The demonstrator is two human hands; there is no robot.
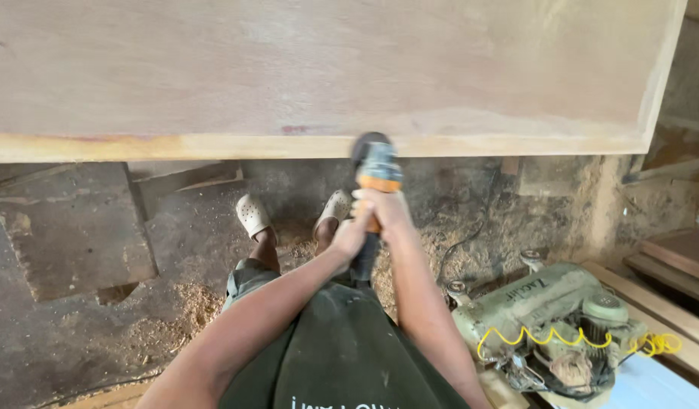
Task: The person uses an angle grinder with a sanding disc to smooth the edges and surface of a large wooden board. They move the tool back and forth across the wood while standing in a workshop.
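2 hands close together around 1 power tool: a grinder [375,176] with a dark body, an orange band and a blurred round head. That head sits at the front edge of the big plywood panel [312,68], which spans the view above the grip and serves as the bench surface. A small reddish mark shows on the panel edge, just left of the tool head.

Right of the grip, low in the view, stands a pale green motor machine [550,318] with raised lettering on its casing and a coiled yellow hose [542,337] draped across it. White lettering shows on the dark apron near the bottom edge, below the grip.

Both arms reach forward and meet at the tool. The left hand [351,236] wraps the dark handle from the left, fingers shut on it. The right hand [386,209] clamps the body just behind the orange band, knuckles up.

Below the grip, 2 feet in pale clogs [252,215] stand on a dirt floor [84,326] strewn with sawdust. Dark flat boards [69,227] lie to the left, and pale planks [667,303] lie to the far right.
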